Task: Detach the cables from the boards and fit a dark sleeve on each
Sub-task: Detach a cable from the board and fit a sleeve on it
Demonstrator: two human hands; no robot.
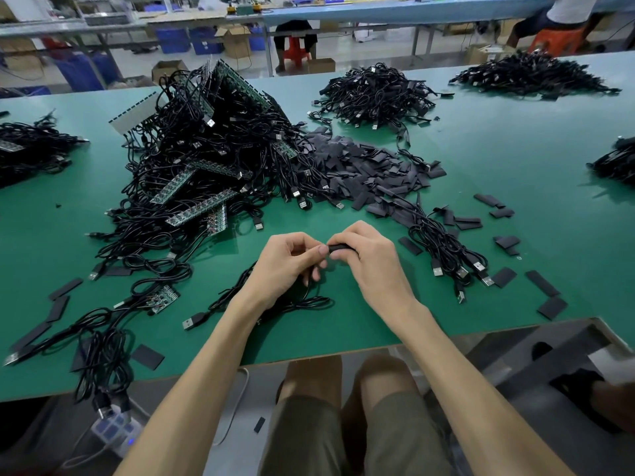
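My left hand (292, 262) and my right hand (367, 259) meet above the green table's near edge. A dark sleeve (340, 249) is pinched between my right thumb and fingers. My left fingers pinch the end of a black cable (302, 300) right at the sleeve's mouth; the cable's loops trail below my wrist to a USB plug (194, 321). A big pile of boards with attached cables (213, 156) lies at the left centre. Loose dark sleeves (371, 166) are heaped to its right.
Finished cable heaps (374, 94) lie at the back, with more at the far right (532, 73) and left (31, 149). A small bundle of cables (450, 255) and scattered sleeves lie right of my hands. A board with cables (161, 298) sits at the left front. People sit beyond the table.
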